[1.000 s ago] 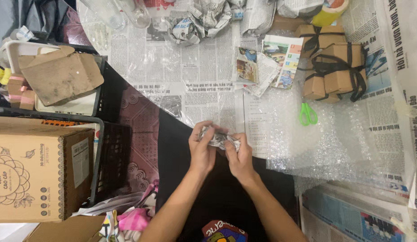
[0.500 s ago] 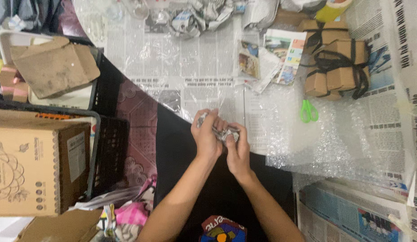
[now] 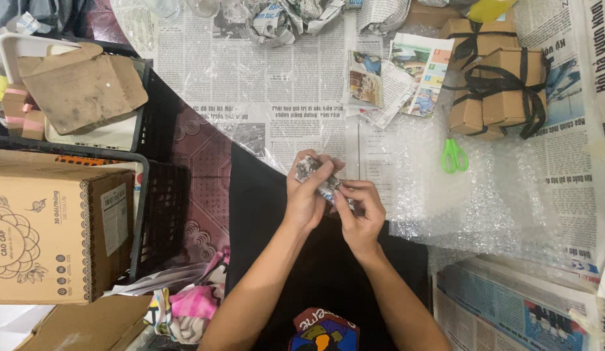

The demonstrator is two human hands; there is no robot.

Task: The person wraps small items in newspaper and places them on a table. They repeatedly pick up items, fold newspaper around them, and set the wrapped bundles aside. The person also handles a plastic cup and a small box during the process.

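Left hand (image 3: 307,195) and right hand (image 3: 362,218) both clamped on small newspaper-wrapped bundle (image 3: 315,174), pinching wrap tight; green scissors (image 3: 454,155) up-right of right hand.

A small bundle (image 3: 320,179), crumpled newsprint under clear wrap, grey and white in colour, sits above the dark lap at the table's near edge. It lies slanted, upper end to the left, and fingers cover most of it, so its shape cannot be told.
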